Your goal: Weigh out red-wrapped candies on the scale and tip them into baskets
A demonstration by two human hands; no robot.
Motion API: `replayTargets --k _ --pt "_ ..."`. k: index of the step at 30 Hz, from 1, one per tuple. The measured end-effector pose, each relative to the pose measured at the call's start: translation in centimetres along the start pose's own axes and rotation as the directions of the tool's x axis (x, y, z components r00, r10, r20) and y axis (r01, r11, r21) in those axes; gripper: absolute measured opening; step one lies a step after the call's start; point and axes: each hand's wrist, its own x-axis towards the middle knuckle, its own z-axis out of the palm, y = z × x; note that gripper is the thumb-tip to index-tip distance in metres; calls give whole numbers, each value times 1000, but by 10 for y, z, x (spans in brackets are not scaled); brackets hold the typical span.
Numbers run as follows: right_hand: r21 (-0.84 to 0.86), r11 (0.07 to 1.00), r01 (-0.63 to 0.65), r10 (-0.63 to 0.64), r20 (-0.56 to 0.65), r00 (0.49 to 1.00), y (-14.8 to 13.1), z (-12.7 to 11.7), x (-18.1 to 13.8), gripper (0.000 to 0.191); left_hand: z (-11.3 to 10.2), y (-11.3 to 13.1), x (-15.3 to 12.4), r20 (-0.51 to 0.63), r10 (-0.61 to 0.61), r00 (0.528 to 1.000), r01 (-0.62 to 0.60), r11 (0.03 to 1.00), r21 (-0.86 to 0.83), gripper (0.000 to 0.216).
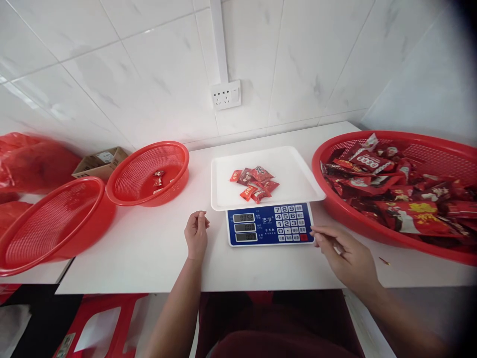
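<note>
On the white table, a digital scale (271, 226) has a blue keypad panel and lit displays. Its white tray (294, 191) bears a small pile of red-wrapped sweets (257, 181). My left hand (196, 234) rests on the table just left of the scale, fingers curled in and nothing visible in them. At the scale's lower right corner is my right hand (346, 256); its fingers are bent, with the tips close together beside the keypad, and I see nothing between them. Whether those fingertips touch the scale I cannot tell.
A large red basket (318, 164) full of red packets stands at right. To the left are a red basket (175, 149) holding a few sweets and another red basket (93, 194). Behind them are a cardboard box (102, 164) and red plastic bags (37, 164). A wall socket (226, 94) is above.
</note>
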Motion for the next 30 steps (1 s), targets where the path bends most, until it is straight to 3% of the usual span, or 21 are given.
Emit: replayTargets --k 3,12,18,22,26,28,30 --pt "28 999 -16 15 53 998 3 5 -19 16 0 0 0 -8 -1 1000 1 1000 7 24" --pt "154 982 113 -153 285 946 -1 24 -46 19 1 -1 0 -21 15 1000 -14 999 33 24" --pt "187 982 28 -117 487 865 -5 33 -48 26 0 -1 -1 -48 72 996 -68 995 78 26" --pt "177 981 -80 -34 564 825 -9 30 -42 28 -1 17 4 -85 195 977 -182 974 137 28" --pt "187 970 -155 16 587 810 -10 27 -37 28 15 53 23 80 351 933 -360 914 187 24" --pt "200 966 -164 18 583 812 -9 27 -36 28 32 70 38 280 378 883 -444 866 230 26" --pt "217 962 -164 12 567 823 -9 26 -35 27 53 82 52 474 331 816 -500 816 291 33"
